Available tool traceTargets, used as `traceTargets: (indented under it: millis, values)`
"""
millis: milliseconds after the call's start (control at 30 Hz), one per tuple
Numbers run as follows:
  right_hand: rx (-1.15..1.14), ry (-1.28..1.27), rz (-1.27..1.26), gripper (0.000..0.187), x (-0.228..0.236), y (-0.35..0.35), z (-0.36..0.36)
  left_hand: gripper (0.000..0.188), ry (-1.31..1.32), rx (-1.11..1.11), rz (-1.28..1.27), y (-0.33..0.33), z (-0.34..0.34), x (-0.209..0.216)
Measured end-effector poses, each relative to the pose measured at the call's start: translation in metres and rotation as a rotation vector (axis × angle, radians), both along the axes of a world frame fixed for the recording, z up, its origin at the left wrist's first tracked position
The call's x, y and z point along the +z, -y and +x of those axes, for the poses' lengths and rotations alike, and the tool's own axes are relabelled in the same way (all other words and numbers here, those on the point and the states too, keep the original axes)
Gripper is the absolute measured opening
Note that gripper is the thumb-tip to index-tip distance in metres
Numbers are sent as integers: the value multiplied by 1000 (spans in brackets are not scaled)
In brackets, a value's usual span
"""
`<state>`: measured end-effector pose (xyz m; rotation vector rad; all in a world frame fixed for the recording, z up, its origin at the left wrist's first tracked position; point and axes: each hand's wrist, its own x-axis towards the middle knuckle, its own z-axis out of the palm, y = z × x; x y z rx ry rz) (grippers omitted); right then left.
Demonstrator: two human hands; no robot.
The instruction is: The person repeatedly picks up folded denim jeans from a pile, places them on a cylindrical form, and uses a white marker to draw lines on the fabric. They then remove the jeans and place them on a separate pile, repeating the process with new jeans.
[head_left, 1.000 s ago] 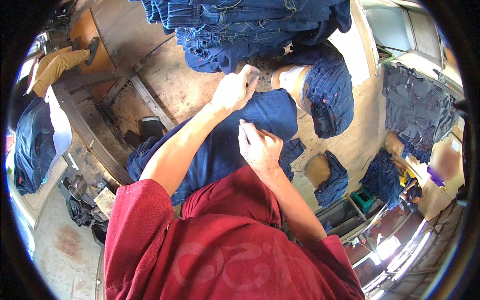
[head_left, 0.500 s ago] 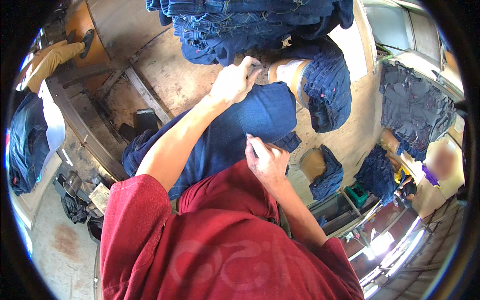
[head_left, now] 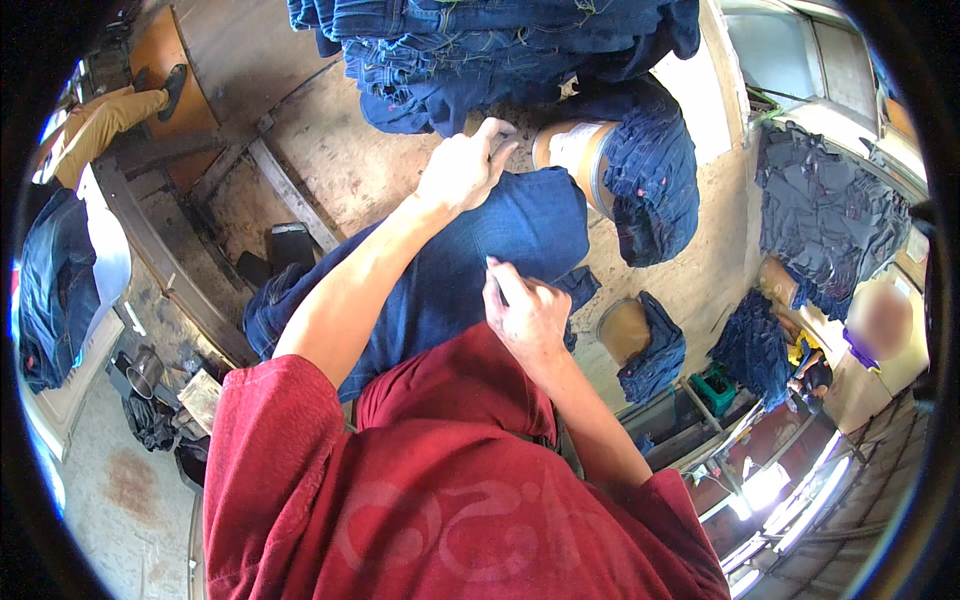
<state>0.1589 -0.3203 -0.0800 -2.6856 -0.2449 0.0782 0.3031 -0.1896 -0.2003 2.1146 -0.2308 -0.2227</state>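
Note:
A length of blue jeans (head_left: 430, 262) lies before me, rounded at its right end; what supports it is hidden. At its far edge is my left hand (head_left: 462, 168), with fingers curled and the thumb near the bent forefinger. Whatever those fingers may hold is too small to make out. Closer to me, over the denim, my right hand (head_left: 527, 312) is closed in a pinch. Its fingertips meet at the cloth's surface, and I cannot tell if a bit of fabric or a thread is between them.
A tall pile of jeans (head_left: 510, 55) stands beyond my hands. More jeans (head_left: 650, 170) drape over a tan drum (head_left: 575, 150). Dark garments (head_left: 830, 205) and another person (head_left: 880, 320) are at right. A wooden frame (head_left: 165, 260) and another person's leg (head_left: 115, 120) are at left.
The view has shifted slightly. My right fingertips have edged a little up and left over the denim; my left hand keeps nearly the same pose.

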Motion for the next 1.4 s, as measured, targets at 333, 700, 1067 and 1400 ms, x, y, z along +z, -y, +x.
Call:
traceTargets:
  millis: [333, 700, 1067, 1400]
  values:
    - [2, 16, 61, 9, -24, -1, 13, 28, 24, -7, 30, 2, 0, -1]
    - [-27, -3, 157, 10, -22, 4, 14, 29, 22, -14, 32, 1, -1, -5]
    - [-31, 13, 147, 6, -20, 6, 15, 26, 94, 0, 40, 1, -1, -2]
    - [-337, -307, 577, 15, -13, 28, 8, 34, -92, -30, 72, 1, 4, 19]
